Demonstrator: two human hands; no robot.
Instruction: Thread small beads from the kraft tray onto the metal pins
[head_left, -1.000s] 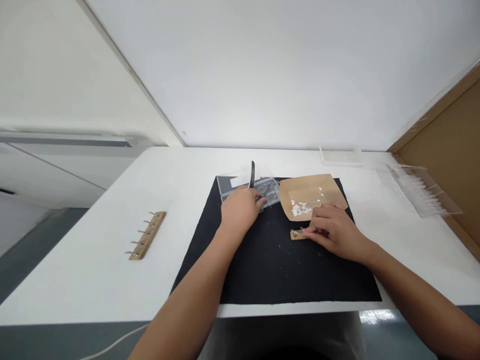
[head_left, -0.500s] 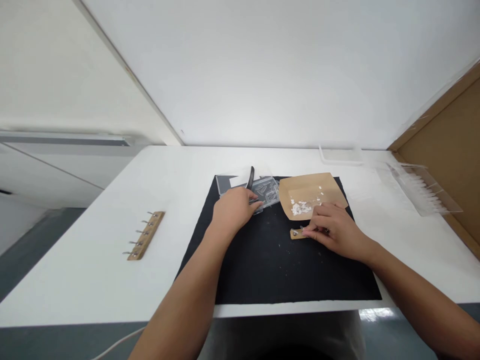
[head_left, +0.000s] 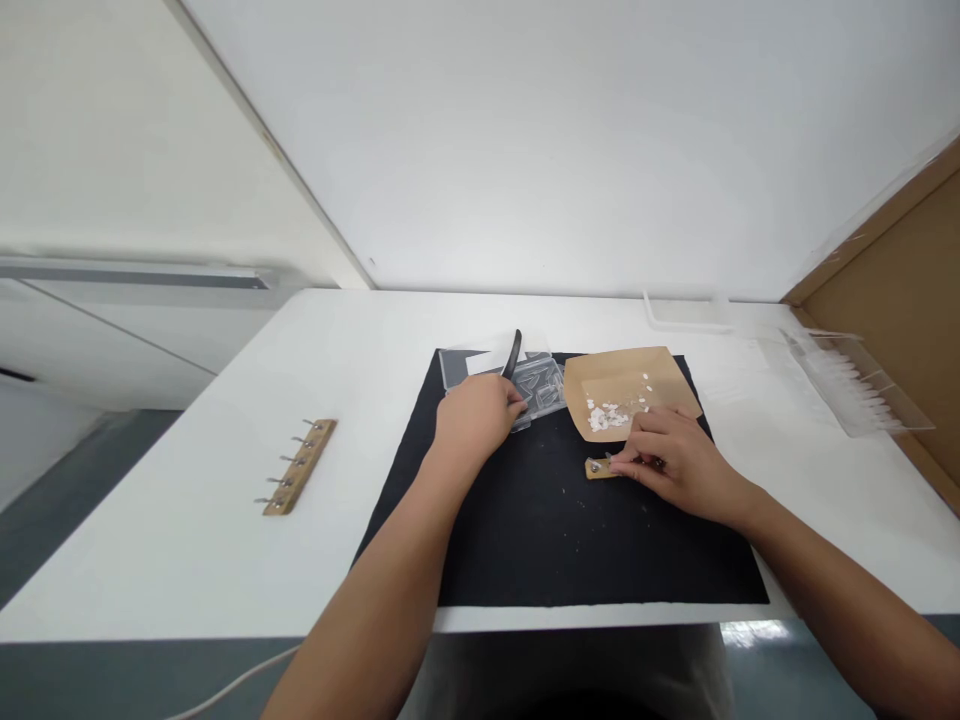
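Observation:
My left hand [head_left: 478, 410] is at the near left side of a clear plastic box [head_left: 546, 388] that holds several clear, nail-tip-like pieces. Its thumb and forefinger are pressed together; whatever they pinch is too small or hidden to name. Just behind the knuckles, a curved black handle [head_left: 513, 352] sticks up, its lower end hidden. My right hand [head_left: 670, 460] is closed round a short wooden strip with metal clips [head_left: 596, 468] on the black mat [head_left: 525, 540]. Only the strip's left end shows, and the fingers cover the rest.
Beside the box, a brown paper tray [head_left: 671, 372] holds small white pieces. A similar wooden strip with clips [head_left: 300, 468] lies on the white table at left. Clear plastic trays [head_left: 855, 385] stand at far right, near a brown panel [head_left: 900, 300].
The thumb and forefinger of my left hand have come together beside the box. My right hand keeps its grip on the wooden strip. The whole view has shifted slightly.

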